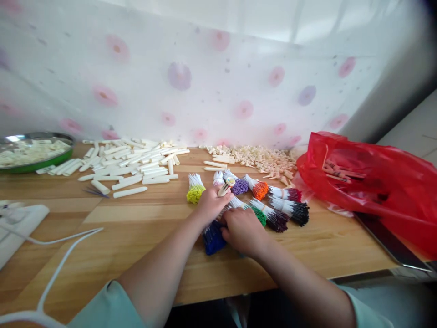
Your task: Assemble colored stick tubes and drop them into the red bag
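My left hand (212, 204) is closed around a cream-coloured pen piece (226, 187) with a ring of coloured spots at its upper end. Beside it, my right hand (243, 228) has its fingers bent down over the bundles of thin refills; whether it grips one is hidden. Just below both hands lies a blue bundle (214, 239). A yellow bundle (195, 189) stands left of my left hand. Purple (239, 184), orange (258, 187), green (261, 215), dark maroon (277, 219) and black (298, 212) bundles fan out behind and to the right.
White tubes (133, 168) are heaped at the back left, beside a green-rimmed bowl (58, 157). Small cream parts (259, 157) form a pile behind the bundles. On the right, a red plastic bag (375, 182) overlaps a dark flat device (385, 239). A white cable (64, 255) crosses the left.
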`<state>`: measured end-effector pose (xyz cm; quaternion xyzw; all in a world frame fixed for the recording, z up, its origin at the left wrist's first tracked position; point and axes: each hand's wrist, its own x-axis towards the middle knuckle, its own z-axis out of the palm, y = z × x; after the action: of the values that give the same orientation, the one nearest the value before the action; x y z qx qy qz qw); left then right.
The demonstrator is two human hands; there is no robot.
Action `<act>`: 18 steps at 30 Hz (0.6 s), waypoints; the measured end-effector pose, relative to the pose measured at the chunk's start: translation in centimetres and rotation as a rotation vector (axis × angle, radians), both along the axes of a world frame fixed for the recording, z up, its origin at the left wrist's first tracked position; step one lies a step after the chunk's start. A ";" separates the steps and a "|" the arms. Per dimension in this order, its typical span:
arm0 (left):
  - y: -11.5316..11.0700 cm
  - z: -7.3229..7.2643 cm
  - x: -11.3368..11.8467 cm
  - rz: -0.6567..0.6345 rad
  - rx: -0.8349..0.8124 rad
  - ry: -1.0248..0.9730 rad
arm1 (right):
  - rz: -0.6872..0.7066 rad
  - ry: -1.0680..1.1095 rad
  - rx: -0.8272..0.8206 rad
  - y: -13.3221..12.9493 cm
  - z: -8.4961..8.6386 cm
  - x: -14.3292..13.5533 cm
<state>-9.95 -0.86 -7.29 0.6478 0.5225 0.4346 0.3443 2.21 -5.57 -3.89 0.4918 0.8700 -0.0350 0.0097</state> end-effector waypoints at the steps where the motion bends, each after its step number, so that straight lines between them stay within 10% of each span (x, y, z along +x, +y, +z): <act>1: 0.1 -0.1 -0.1 0.011 -0.008 0.017 | -0.007 0.002 -0.006 0.1 0.1 0.0; 18: 0.3 -0.3 -0.2 0.036 -0.058 0.084 | -0.143 0.343 -0.072 -1.1 2.8 7.4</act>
<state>-10.14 -0.54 -7.63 0.6457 0.5603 0.3980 0.3329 9.65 -6.67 -1.12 0.5385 0.8199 -0.1500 -0.1235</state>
